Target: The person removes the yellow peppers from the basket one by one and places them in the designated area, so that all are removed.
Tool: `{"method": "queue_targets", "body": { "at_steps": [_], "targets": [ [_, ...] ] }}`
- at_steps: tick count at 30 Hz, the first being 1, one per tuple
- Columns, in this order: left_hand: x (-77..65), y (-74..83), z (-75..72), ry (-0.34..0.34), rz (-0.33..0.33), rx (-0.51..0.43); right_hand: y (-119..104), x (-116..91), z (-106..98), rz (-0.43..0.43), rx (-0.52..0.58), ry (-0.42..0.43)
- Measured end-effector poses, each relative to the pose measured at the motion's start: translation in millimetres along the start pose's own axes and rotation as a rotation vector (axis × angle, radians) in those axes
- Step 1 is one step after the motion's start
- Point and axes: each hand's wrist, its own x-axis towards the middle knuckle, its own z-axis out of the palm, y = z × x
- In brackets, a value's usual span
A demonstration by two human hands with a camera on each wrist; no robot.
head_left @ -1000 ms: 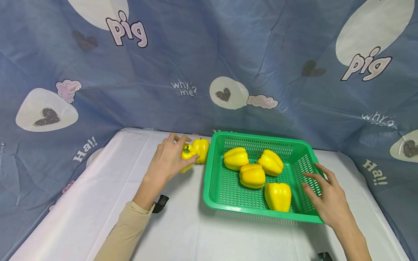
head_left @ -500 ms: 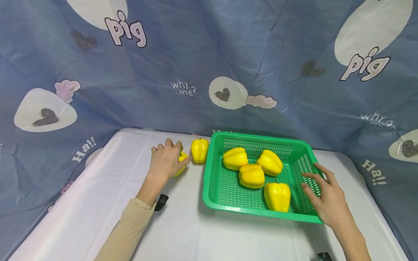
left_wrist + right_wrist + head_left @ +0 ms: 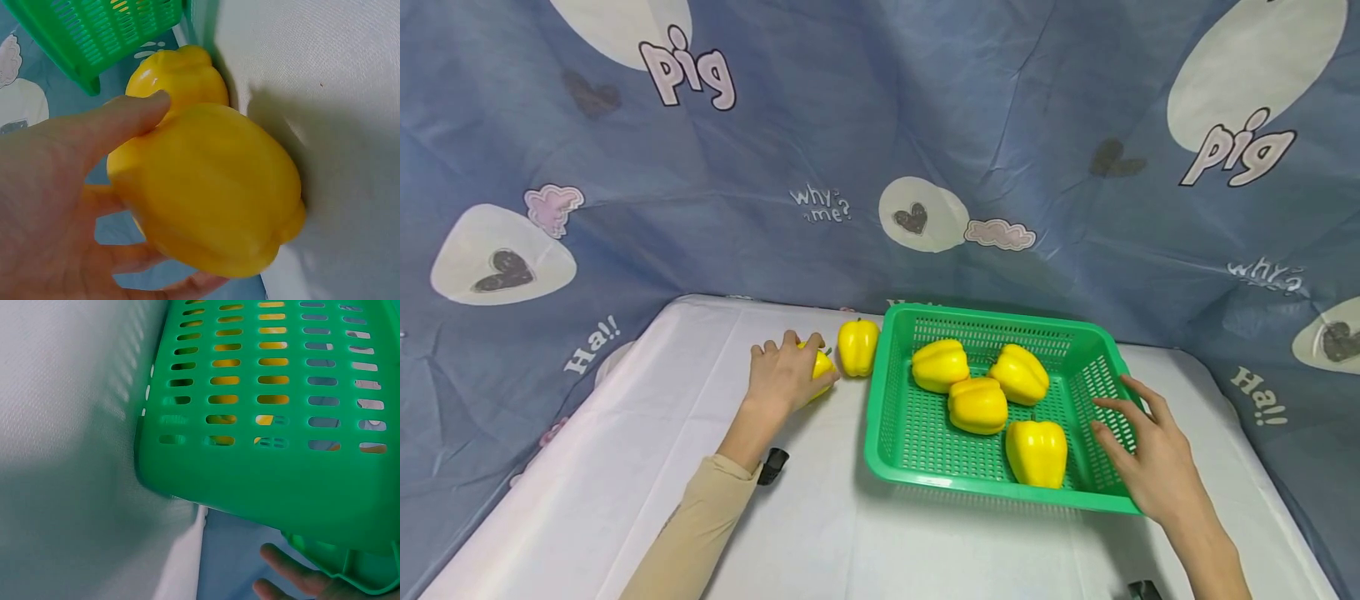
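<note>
My left hand (image 3: 786,375) grips a yellow bell pepper (image 3: 219,194) at the left of the basket, thumb on one side and fingers curled round the other. Just right of it, a second yellow bell pepper (image 3: 858,347) stands on the cloth against the outside of the green basket (image 3: 970,482). Inside the basket lie several more yellow bell peppers (image 3: 978,406). My right hand (image 3: 1157,458) is at the basket's right rim, its fingers spread and loosely bent over the edge. In the right wrist view its fingertips (image 3: 275,553) show beside the rim, below the slotted wall.
A white cloth (image 3: 805,525) covers the table. Behind it hangs a blue printed fabric (image 3: 820,117), close to the far side of the basket. Black straps (image 3: 772,466) show beside the wrists.
My left hand has drawn its bell pepper left, away from the one by the basket, and tipped it; it then shifted slightly back. My right hand and the basket have stayed put.
</note>
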Motion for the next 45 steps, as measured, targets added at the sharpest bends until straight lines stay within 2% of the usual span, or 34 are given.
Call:
{"method": "queue_targets", "body": {
  "at_steps": [12,22,28,38,45],
  "targets": [
    [-4.8,0.5,-6.6,-0.062,0.023,-0.007,-0.5,-0.3,-0.3,0.004,-0.003,-0.01],
    [-13.6,3.4,-19.7,-0.129,0.075,0.056,-0.5,0.3,-0.7,-0.004,0.003,0.002],
    [-17.3,2.7,-23.8,-0.106,0.091,0.058,-0.3,-0.4,-0.1,-0.002,0.003,-0.006],
    [-17.0,-4.7,-17.5,-0.018,0.16,-0.013,0.2,-0.6,0.0,-0.002,0.0,-0.006],
    [-14.1,-4.9,-15.5,0.002,0.144,-0.003,-0.1,-0.8,0.3,-0.001,0.0,-0.002]
  ]
}}
